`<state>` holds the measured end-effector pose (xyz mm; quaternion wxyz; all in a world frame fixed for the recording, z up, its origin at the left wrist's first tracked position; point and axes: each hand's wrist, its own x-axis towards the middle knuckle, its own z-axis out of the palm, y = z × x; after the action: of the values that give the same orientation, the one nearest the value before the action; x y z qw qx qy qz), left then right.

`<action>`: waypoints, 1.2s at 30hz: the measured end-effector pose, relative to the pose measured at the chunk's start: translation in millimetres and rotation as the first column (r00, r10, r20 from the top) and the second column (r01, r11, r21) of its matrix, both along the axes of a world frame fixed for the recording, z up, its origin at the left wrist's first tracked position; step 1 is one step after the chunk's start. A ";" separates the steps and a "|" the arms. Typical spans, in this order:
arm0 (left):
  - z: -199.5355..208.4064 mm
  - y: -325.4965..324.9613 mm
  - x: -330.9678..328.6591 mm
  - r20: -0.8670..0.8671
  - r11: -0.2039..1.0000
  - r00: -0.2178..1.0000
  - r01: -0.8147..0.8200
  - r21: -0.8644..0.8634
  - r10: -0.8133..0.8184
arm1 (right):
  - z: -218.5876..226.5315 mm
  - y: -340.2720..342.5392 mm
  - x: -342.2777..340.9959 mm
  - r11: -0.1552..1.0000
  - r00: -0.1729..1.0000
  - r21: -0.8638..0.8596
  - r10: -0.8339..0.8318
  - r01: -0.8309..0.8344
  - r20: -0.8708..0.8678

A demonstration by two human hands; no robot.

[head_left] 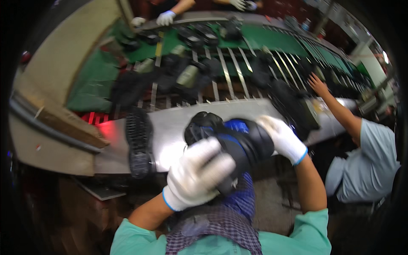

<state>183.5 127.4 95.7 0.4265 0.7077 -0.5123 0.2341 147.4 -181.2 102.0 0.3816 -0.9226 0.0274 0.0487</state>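
Observation:
A black shoe with blue lining [243, 148] is held in front of my chest, over the near edge of a metal ledge [172, 129]. My right hand [282, 138], in a white glove with a blue cuff, grips its rounded right end. My left hand [197, 176], gloved the same way and smeared by motion, lies closed against the shoe's left side. Just beyond my left fingers is a bulky black piece [203, 126]; whether it belongs to the same shoe I cannot tell. To the left, a black shoe sole [139, 142] rests tread up across the ledge.
Beyond the ledge a slatted roller conveyor [231, 72] carries several dark shoes, with a green belt [170, 46] behind it. At right a co-worker's bare hand [318, 85] reaches over the conveyor. Gloved hands [165, 18] show across the line. A beige panel [53, 140] stands left.

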 end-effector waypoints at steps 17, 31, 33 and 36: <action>-106.0 46.7 -45.3 -0.486 0.731 0.549 -0.453 0.510 0.680 | -65.8 -23.6 -28.4 0.591 0.808 0.594 -0.558 0.546 -0.189; -50.1 31.8 47.4 -0.186 0.763 0.928 -0.139 0.632 0.323 | -10.0 158.2 11.8 0.656 0.737 0.697 0.311 0.291 -0.600; -52.6 32.8 55.8 -0.229 0.765 0.912 -0.128 0.631 0.341 | -23.0 173.2 8.1 0.542 0.766 0.741 0.250 0.396 -0.592; -42.8 31.7 48.6 -0.234 0.750 0.907 -0.121 0.650 0.349 | -25.4 174.1 -6.3 0.491 0.802 0.672 -0.099 0.554 -0.589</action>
<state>232.1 159.2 52.8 0.2176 0.8972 -0.3836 -0.0219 141.1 -7.1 76.6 0.7473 -0.5693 0.2756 0.2036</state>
